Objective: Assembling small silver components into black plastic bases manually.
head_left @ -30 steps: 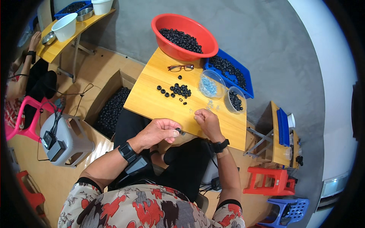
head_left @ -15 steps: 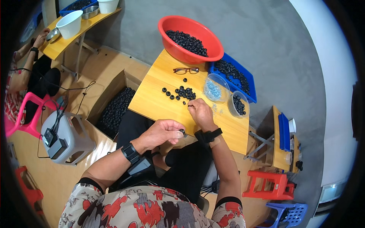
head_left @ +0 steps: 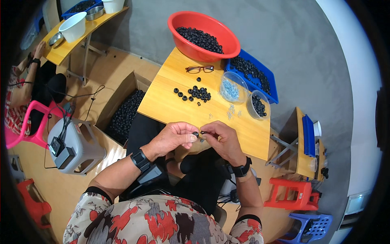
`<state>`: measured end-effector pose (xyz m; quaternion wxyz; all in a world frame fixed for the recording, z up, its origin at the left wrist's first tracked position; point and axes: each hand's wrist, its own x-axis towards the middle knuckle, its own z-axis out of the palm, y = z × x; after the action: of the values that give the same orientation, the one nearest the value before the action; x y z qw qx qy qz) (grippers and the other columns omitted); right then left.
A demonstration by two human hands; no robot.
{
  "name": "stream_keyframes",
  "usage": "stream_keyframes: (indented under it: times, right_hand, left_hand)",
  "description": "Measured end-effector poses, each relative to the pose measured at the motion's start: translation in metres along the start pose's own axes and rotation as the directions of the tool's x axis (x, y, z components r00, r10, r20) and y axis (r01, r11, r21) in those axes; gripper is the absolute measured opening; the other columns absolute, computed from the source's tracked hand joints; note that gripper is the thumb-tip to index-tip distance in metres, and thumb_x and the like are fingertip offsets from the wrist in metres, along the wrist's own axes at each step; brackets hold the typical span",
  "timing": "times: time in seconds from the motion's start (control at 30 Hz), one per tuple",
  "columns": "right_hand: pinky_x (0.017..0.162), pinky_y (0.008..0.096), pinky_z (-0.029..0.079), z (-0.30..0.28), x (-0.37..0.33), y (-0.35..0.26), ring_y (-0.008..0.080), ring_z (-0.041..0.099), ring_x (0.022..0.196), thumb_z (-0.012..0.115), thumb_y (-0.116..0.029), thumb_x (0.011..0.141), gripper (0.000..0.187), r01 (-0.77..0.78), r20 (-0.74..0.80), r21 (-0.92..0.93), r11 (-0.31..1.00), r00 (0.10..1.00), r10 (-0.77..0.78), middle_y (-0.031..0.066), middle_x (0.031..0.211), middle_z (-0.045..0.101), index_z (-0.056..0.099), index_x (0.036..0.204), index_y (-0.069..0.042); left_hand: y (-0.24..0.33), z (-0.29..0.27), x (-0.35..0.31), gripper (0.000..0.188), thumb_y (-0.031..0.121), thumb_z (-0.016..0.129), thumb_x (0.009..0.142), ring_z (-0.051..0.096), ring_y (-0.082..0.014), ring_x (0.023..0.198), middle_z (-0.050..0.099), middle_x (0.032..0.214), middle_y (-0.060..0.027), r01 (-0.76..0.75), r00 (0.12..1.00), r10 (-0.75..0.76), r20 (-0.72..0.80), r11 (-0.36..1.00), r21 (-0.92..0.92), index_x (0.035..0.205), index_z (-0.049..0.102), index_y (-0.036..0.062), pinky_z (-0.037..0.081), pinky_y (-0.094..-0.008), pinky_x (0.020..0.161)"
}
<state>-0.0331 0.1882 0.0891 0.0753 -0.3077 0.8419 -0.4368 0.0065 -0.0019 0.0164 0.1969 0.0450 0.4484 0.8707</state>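
Note:
My left hand (head_left: pixel 172 138) is closed, pinching a small round black bead-like part (head_left: pixel 195 134) between thumb and fingertips. Right beside it, my right hand (head_left: pixel 226 141) pinches a tiny dark piece (head_left: pixel 204 132), its exact kind too small to make out. Both hands are just off the near edge of the yellow table (head_left: pixel 162 107), above my lap. On the tabletop lies a loose cluster of black parts (head_left: pixel 200 94). Small pale pieces (head_left: pixel 230 112) are scattered nearer the clear tubs, one with light-blue pieces (head_left: pixel 230 90), the other with black parts (head_left: pixel 258 106).
A red basin (head_left: pixel 174 30) and a blue tray (head_left: pixel 274 95), both holding black parts, stand at the table's far side. Eyeglasses (head_left: pixel 199 69) lie before the basin. Left on the floor are a carton (head_left: pixel 111 103) of black parts and a grey stool (head_left: pixel 75 142). Another person's hand (head_left: pixel 39 49) is at the far-left table.
My right hand has drawn back from beside the black parts on the table to my left hand, bringing a tiny dark piece. The left hand has stayed nearly in place.

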Motion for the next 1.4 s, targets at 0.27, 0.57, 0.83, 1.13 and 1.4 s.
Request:
stream_keyframes:
  times: [0.27, 0.57, 0.83, 1.13, 1.4]
  right_hand:
    - [0.061, 0.0255, 0.044, 0.004, -0.003, -0.001, 0.0155, 0.057, 0.070, 0.065, 0.006, 0.074, 0.022, 0.129, 0.002, -0.076, 0.989, 0.992, -0.129, 0.0064, 0.079, 0.059, 0.064, 0.094, -0.003]
    - [0.062, 0.0285, 0.046, 0.002, -0.004, -0.006, 0.0213, 0.059, 0.071, 0.065, 0.005, 0.073, 0.022, 0.204, 0.043, -0.179, 0.962, 0.979, -0.199, 0.0079, 0.080, 0.060, 0.065, 0.093, -0.004]
    - [0.062, 0.0310, 0.047, 0.002, -0.004, -0.008, 0.0243, 0.059, 0.072, 0.064, 0.002, 0.075, 0.022, 0.201, 0.051, -0.103, 0.974, 0.979, -0.196, 0.0089, 0.080, 0.058, 0.064, 0.096, -0.006]
    - [0.063, 0.0269, 0.047, 0.000, -0.004, -0.013, 0.0202, 0.060, 0.072, 0.064, 0.006, 0.075, 0.022, 0.174, 0.063, -0.126, 0.977, 0.984, -0.167, 0.0073, 0.082, 0.060, 0.066, 0.094, -0.005]
    - [0.063, 0.0310, 0.047, 0.002, -0.005, -0.009, 0.0249, 0.059, 0.072, 0.064, 0.002, 0.076, 0.020, 0.193, 0.074, -0.118, 0.974, 0.980, -0.185, 0.0091, 0.079, 0.059, 0.065, 0.095, -0.005]
  left_hand:
    - [-0.001, 0.001, 0.000, 0.023, 0.008, 0.061, 0.087, 0.059, -0.0060, 0.071, 0.064, 0.092, -0.0052, 0.008, 1.000, -0.009, 0.023, 0.999, 0.036, 0.109, 0.060, 0.0002, 0.052, -0.0196, 0.066]
    - [0.000, 0.002, -0.001, 0.023, 0.008, 0.061, 0.087, 0.057, -0.0043, 0.069, 0.063, 0.088, -0.0018, 0.029, 0.999, -0.031, 0.029, 0.998, 0.054, 0.109, 0.059, 0.0000, 0.050, -0.0181, 0.065]
    - [-0.002, -0.001, -0.001, 0.024, 0.011, 0.061, 0.088, 0.058, -0.0054, 0.071, 0.063, 0.091, -0.0026, 0.045, 0.995, -0.047, 0.092, 0.999, 0.017, 0.110, 0.060, 0.0008, 0.050, -0.0186, 0.067]
    - [0.000, 0.003, -0.002, 0.024, 0.008, 0.060, 0.087, 0.055, -0.0041, 0.067, 0.062, 0.083, -0.0016, 0.062, 0.996, -0.062, 0.067, 0.998, 0.001, 0.109, 0.059, -0.0012, 0.049, -0.0174, 0.064]
    - [-0.001, 0.003, -0.001, 0.023, 0.008, 0.061, 0.087, 0.056, -0.0043, 0.067, 0.062, 0.084, -0.0021, 0.061, 0.995, -0.061, 0.076, 0.998, 0.006, 0.108, 0.059, -0.0013, 0.049, -0.0174, 0.063]
